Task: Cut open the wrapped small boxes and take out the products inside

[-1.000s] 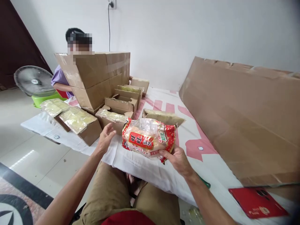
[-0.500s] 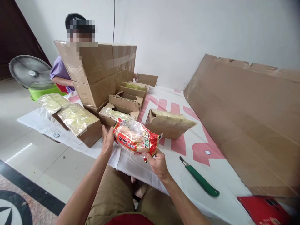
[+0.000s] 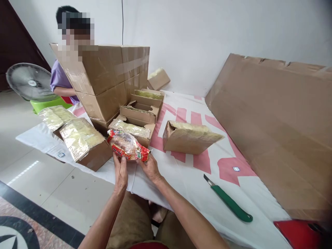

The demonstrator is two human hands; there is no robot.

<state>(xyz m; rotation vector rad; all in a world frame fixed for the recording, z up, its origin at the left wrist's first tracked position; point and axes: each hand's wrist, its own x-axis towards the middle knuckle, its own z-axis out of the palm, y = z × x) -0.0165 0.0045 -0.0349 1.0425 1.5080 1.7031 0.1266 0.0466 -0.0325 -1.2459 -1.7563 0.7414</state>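
Both hands hold a red-and-clear plastic snack packet (image 3: pixel 126 143) with round pale pieces inside, tilted above the table's near edge. My left hand (image 3: pixel 120 170) grips its lower left side, the fingers partly hidden beneath it. My right hand (image 3: pixel 150 167) pinches the right end. Just behind the packet stands an open cardboard box (image 3: pixel 146 131) with clear wrapped contents. Left of my hands is another box (image 3: pixel 97 157) topped with shiny film over yellowish contents. A separate carton (image 3: pixel 188 141) with yellowish wrapped contents stands to the right.
A green-handled knife (image 3: pixel 230 202) lies on the white-and-pink cloth (image 3: pixel 181 186), blade bare. Large stacked cartons (image 3: pixel 109 72) stand at the back left, a person (image 3: pixel 61 79) behind them. A big cardboard sheet (image 3: pixel 275 124) leans at right. A fan (image 3: pixel 28 81) stands left; a red item (image 3: pixel 295 233) lies front right.
The packet and both hands have moved left and slightly up, nearer the open box. At the far end, a tilted carton with yellowish contents now shows beside the stack.
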